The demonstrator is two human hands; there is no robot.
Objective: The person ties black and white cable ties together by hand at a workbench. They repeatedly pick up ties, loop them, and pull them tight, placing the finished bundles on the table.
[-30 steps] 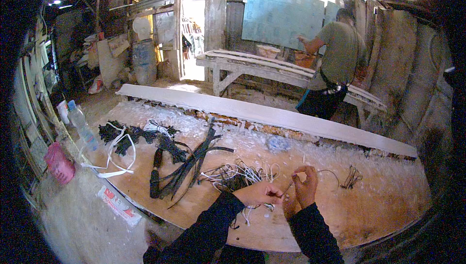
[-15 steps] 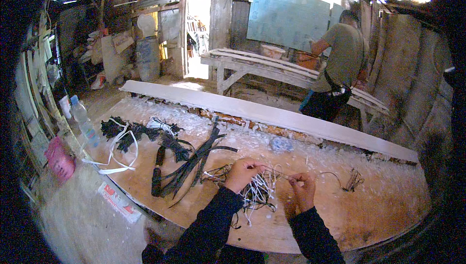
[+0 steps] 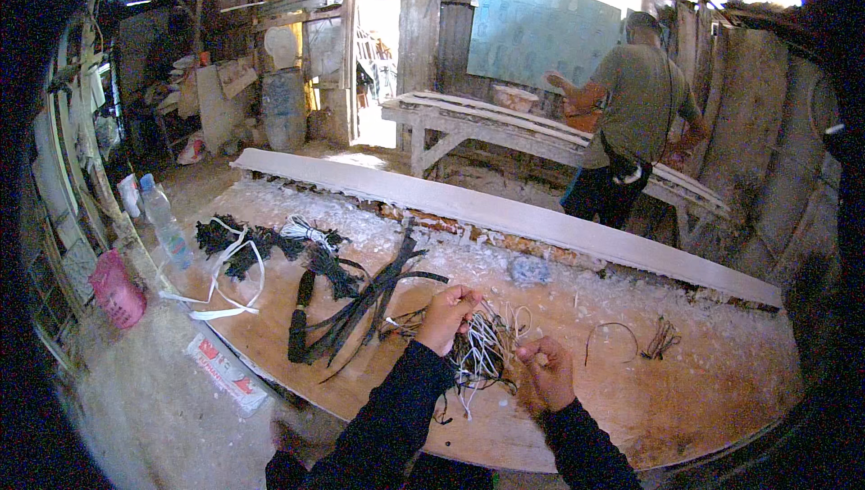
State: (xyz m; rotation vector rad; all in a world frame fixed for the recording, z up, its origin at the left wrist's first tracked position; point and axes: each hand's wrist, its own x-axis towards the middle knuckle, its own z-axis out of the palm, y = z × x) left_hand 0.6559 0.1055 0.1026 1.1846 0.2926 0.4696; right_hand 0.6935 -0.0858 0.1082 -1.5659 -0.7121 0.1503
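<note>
My left hand [image 3: 445, 321] is closed in a pinch over a tangled pile of thin white and black cords [image 3: 482, 350]. A fine strand seems to run from its fingertips, though it blurs into the pile. To the right of the pile, my right hand [image 3: 548, 373] has its fingers curled and thumb pressed in; whatever they hold is too small to make out. Farther right lie a thin curved cord [image 3: 613, 324] and a small bundle of dark cords [image 3: 662, 339]. Left of my hands are long black strips [image 3: 374, 296] and a dark-handled tool [image 3: 299, 319].
A white raised edge [image 3: 505, 218] bounds the wooden table's far side. At left are black cord bundles [image 3: 236, 247], a white strap [image 3: 221, 313], a plastic bottle [image 3: 167, 224] and a pink bag [image 3: 117, 290]. Another person [image 3: 635, 103] stands by a bench [image 3: 505, 121].
My hands have moved apart slightly, the right one dropping lower; the cord stretched between them no longer shows clearly. The other person has turned and raised a hand.
</note>
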